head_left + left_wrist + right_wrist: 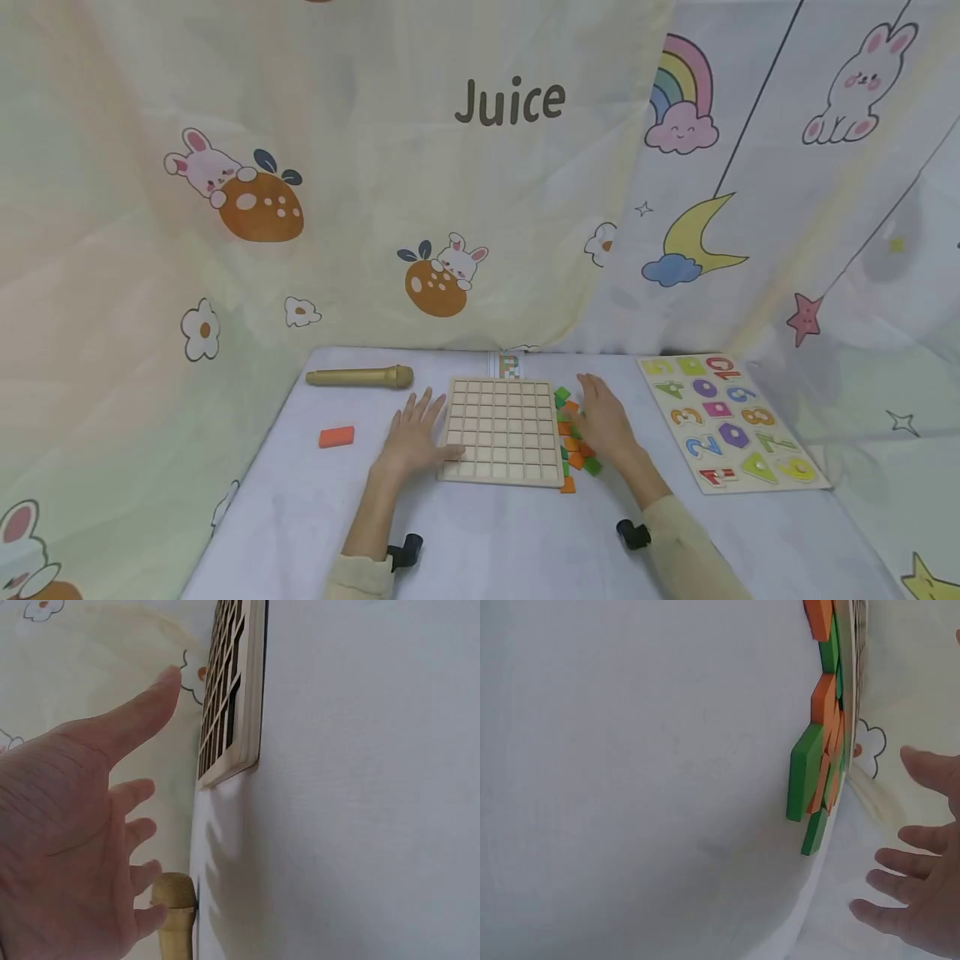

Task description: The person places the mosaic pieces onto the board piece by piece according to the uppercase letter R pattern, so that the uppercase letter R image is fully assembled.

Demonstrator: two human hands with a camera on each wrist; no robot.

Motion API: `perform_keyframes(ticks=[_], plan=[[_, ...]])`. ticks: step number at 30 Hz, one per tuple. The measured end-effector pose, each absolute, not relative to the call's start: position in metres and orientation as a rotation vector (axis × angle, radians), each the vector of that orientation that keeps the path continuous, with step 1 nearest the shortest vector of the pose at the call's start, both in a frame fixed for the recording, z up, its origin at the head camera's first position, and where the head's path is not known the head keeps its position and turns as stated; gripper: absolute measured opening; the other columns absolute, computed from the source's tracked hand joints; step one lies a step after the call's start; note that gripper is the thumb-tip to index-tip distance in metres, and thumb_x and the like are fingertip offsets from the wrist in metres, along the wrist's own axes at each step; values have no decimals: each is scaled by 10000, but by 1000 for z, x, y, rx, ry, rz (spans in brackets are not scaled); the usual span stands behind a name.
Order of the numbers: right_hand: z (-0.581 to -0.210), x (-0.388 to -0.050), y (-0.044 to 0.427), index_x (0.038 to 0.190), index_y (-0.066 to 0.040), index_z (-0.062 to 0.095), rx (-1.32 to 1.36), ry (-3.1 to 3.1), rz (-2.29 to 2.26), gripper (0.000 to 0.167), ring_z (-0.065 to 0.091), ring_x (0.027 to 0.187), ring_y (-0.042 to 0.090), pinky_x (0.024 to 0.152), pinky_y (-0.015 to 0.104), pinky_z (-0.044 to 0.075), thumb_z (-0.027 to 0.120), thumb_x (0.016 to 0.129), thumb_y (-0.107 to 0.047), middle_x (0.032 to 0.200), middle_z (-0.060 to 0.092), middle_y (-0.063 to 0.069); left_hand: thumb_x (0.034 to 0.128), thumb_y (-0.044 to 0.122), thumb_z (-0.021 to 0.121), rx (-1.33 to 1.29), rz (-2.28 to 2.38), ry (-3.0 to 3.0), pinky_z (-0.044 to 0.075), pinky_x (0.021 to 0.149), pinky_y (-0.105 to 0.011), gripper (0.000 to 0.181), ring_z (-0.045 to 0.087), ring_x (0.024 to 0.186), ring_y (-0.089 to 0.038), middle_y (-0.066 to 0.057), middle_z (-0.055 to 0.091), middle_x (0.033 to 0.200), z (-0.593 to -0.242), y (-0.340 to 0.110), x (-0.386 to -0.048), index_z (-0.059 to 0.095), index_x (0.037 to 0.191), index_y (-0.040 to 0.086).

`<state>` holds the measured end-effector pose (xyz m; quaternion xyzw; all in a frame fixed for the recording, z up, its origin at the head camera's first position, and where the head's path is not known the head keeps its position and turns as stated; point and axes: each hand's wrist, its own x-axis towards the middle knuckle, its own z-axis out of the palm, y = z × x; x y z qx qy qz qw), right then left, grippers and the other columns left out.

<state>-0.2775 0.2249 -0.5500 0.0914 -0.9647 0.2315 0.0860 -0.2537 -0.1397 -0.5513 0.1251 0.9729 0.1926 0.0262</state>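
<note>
A square wooden grid board (500, 432) lies flat on the white table, its compartments bare. At its left edge is my left hand (411, 442), fingers spread and thumb reaching over the board's rim; in the left wrist view the hand (82, 840) appears raised off the cloth, apart from the board (244, 735). Small orange and green square tiles (576, 446) lie in a loose heap along the board's right side. Over their right side hovers my right hand (606, 421), fingers extended. The right wrist view shows that hand (922, 870) holding nothing, away from the green tile (804, 772).
A gold toy microphone (360, 377) lies at the back left, with an orange-red block (337, 437) nearer. On the right is a number-and-shape puzzle board (731, 425). A small patterned card (510, 367) lies behind the grid board. Printed curtains (360, 167) hang behind the table.
</note>
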Motion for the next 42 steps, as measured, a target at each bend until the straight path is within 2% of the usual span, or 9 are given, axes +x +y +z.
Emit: perform_keyframes(ticks=[3, 8, 13, 17, 24, 30, 36, 42], plan=[[-550, -283, 226, 1560, 60, 350, 206, -2921, 732, 711, 504, 1331, 512, 1080, 644, 468, 702, 995, -189, 1491, 490, 324, 809, 626, 806, 389, 610, 2987, 162, 1254, -676, 1107, 125, 1584, -446, -160, 195, 1729, -561, -140, -255, 306, 1649, 106], [-548, -293, 224, 1510, 19, 459, 137, -2963, 770, 613, 659, 1113, 391, 909, 543, 583, 717, 974, -131, 1314, 660, 227, 691, 603, 910, 414, 639, 2938, 159, 1270, -639, 1250, 107, 1598, -399, -108, 174, 1741, -570, -142, -260, 283, 1659, 121], [-551, -299, 221, 1429, 0, 567, 97, -2991, 753, 523, 702, 961, 301, 766, 447, 618, 741, 955, -137, 1172, 723, 176, 638, 542, 968, 459, 610, 2870, 207, 1265, -621, 1288, 164, 1580, -431, -166, 226, 1718, -556, -137, -259, 318, 1630, 40], [-554, -303, 219, 1384, -1, 605, 94, -3008, 731, 484, 664, 819, 220, 646, 359, 584, 750, 940, -125, 1063, 735, 133, 619, 506, 985, 464, 639, 2826, 227, 1260, -616, 1282, 201, 1567, -448, -192, 278, 1695, -552, -137, -257, 347, 1603, -11], [-556, -311, 221, 1333, 7, 651, 81, -3020, 742, 426, 603, 728, 178, 577, 295, 521, 735, 923, -75, 930, 703, 64, 580, 492, 1004, 487, 633, 2805, 236, 1267, -582, 1331, 215, 1570, -420, -202, 276, 1692, -554, -136, -257, 333, 1599, -40], [-544, -316, 225, 1282, -3, 678, 117, -2979, 759, 412, 579, 643, 169, 523, 304, 487, 723, 873, -18, 806, 662, 15, 559, 488, 1007, 505, 597, 2826, 262, 1260, -574, 1346, 239, 1562, -416, -218, 272, 1689, -550, -130, -262, 334, 1588, -60], [-541, -316, 227, 1207, -19, 723, 143, -2915, 826, 355, 620, 690, 172, 574, 303, 503, 721, 852, -19, 819, 694, 10, 567, 481, 1006, 494, 529, 2825, 288, 1254, -561, 1340, 263, 1554, -419, -228, 282, 1682, -548, -125, -261, 331, 1585, -69], [-537, -315, 221, 1189, -16, 740, 210, -2807, 936, 321, 711, 773, 228, 608, 342, 581, 765, 868, -16, 871, 730, 40, 580, 456, 1008, 476, 503, 2838, 282, 1258, -553, 1315, 274, 1549, -419, -231, 295, 1676, -546, -124, -258, 339, 1580, -75]])
